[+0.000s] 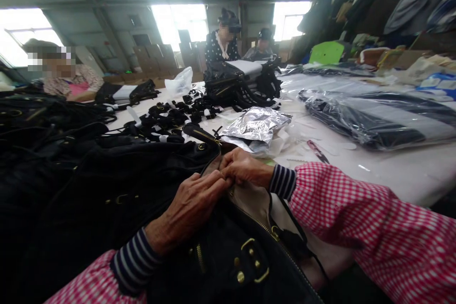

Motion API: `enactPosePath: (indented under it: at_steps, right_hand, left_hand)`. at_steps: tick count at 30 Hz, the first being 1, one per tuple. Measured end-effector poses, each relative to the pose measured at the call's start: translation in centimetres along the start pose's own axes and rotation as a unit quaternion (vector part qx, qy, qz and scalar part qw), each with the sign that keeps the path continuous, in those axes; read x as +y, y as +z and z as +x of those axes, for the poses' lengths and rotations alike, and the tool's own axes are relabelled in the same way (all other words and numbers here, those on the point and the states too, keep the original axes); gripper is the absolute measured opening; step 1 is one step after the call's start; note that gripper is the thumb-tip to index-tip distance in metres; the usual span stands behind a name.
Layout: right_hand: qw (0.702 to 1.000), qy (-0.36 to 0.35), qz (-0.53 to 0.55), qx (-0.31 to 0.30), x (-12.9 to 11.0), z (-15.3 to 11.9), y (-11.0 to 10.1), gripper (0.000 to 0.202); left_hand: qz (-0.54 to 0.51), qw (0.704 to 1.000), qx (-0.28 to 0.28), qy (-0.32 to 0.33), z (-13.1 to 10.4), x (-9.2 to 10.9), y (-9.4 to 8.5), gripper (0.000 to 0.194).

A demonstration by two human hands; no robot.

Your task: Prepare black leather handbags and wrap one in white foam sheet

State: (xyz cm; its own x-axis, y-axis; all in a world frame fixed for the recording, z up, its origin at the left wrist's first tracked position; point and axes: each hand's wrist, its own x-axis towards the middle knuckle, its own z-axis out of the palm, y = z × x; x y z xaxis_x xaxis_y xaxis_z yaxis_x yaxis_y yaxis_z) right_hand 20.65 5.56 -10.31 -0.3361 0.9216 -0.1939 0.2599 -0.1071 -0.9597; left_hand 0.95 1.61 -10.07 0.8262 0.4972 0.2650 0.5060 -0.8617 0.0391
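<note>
A black bag (231, 242) with gold buckles and a gold zipper lies in front of me, its zipper open and its pale lining (251, 202) showing. My left hand (192, 206) reaches across the bag, its fingertips closed on the edge of the opening. Right beside them, my right hand (242, 166) pinches the same edge, with thumb and fingers pressed together. The two hands touch or nearly touch. Whatever small part sits between the fingertips is hidden. A zipper pull (274, 232) hangs on the near side of the opening.
More black bags (71, 175) are heaped at left. Behind my hands lie small black strap bundles (174, 116), a silver foil packet (256, 126) and a stack of bags (242, 80). A cutter (318, 151) and plastic-wrapped bags (381, 116) lie at right. Other people sit across the table.
</note>
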Motion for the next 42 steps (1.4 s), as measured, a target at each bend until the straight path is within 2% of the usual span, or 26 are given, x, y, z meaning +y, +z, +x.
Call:
enactPosePath:
  at_steps: [3,7,10,12,14,16,19,21,23,27,30,32,35,37,40,42]
  right_hand:
    - [0.999,-0.001,-0.001,0.054,0.2,0.3,0.9,0.012]
    - [0.996,-0.012,-0.028,0.082,0.9,0.6,1.8,0.015]
    - [0.996,-0.019,-0.029,0.076,1.2,0.5,2.0,0.011]
    - [0.999,-0.009,-0.033,0.037,1.2,0.1,1.4,0.005]
    - [0.998,-0.016,-0.057,0.000,1.2,-0.6,0.1,0.007]
    - [0.994,-0.065,-0.085,0.003,1.3,-1.4,-1.6,0.013]
    - [0.983,-0.143,-0.111,0.019,1.5,-3.2,-3.6,0.007]
    - [0.975,-0.162,-0.155,-0.003,1.4,-4.5,-3.8,0.007]
    - [0.951,-0.183,-0.247,-0.021,1.4,-5.7,-3.2,0.009]
    - [0.887,-0.207,-0.410,-0.039,1.5,-6.3,-1.7,0.012]
    - [0.869,-0.236,-0.429,-0.068,1.6,-5.4,-1.8,0.008]
    - [0.860,-0.260,-0.428,-0.097,1.5,-4.8,-2.1,0.007]
    - [0.859,-0.267,-0.420,-0.122,1.4,-4.5,-2.2,0.010]
    - [0.861,-0.257,-0.426,-0.103,1.4,-4.7,-2.0,0.014]
    - [0.858,-0.230,-0.458,-0.046,1.5,-4.9,-1.3,0.010]
    - [0.845,-0.217,-0.489,-0.011,1.4,-4.4,-0.9,0.007]
  left_hand:
    - [0.020,1.000,-0.021,0.007,0.6,-0.3,-0.7,0.018]
    - [0.051,0.996,-0.066,0.028,1.6,-0.3,-1.7,0.014]
    - [0.053,0.997,-0.059,-0.020,2.0,-0.1,-1.9,0.012]
    - [0.054,0.995,-0.054,-0.065,1.9,0.1,-1.6,0.013]
    - [0.049,0.993,-0.077,-0.073,1.7,0.3,-1.1,0.016]
    - [0.043,0.992,-0.099,-0.063,1.4,0.5,-0.6,0.019]
    - [0.045,0.992,-0.096,-0.062,1.3,0.7,0.0,0.022]
    - [0.051,0.992,-0.097,-0.062,1.3,0.8,0.2,0.023]
    - [0.061,0.991,-0.102,-0.060,1.3,0.9,0.3,0.025]
    - [0.100,0.993,-0.058,-0.038,0.7,0.8,0.2,0.030]
    - [0.120,0.993,-0.014,-0.014,0.6,0.1,-0.4,0.030]
    - [0.109,0.994,-0.020,-0.016,1.0,-0.7,-1.1,0.037]
    - [0.092,0.992,-0.059,-0.062,2.2,-1.7,-1.9,0.047]
    - [0.104,0.990,-0.060,-0.078,2.7,-2.1,-1.9,0.041]
    - [0.102,0.992,-0.013,-0.069,2.6,-2.2,-0.8,0.012]
    - [0.064,0.994,0.011,-0.085,2.2,-2.1,0.1,0.025]
